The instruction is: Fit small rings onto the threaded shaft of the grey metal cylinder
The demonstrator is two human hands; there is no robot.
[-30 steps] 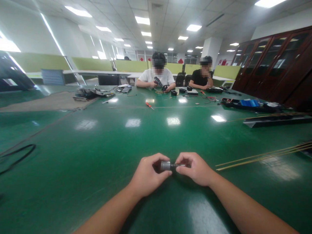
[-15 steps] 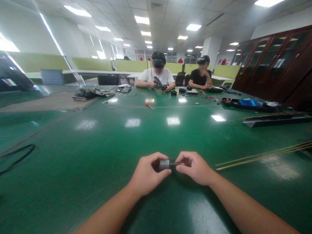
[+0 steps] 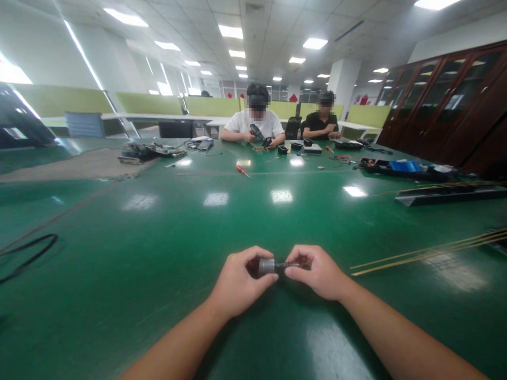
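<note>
My left hand is closed around a short grey metal cylinder, thumb below and fingers above. From the cylinder's right end a thin dark rod runs sideways towards my right hand. The thumb and fingers of that hand pinch the rod near its far end. Both hands hold the piece level, low over the green tabletop. Whether the rod is fixed in the cylinder, I cannot tell. The palm side of each hand is hidden.
An orange screwdriver lies towards the far side. Thin yellowish rods and a dark metal channel are at right, a black cable at left. Across the table sit two people; one person holds a power drill.
My hands have stayed almost still, with the cylinder shifted slightly left and more rod showing near my right fingers. The person at far right has lowered a hand from the face.
</note>
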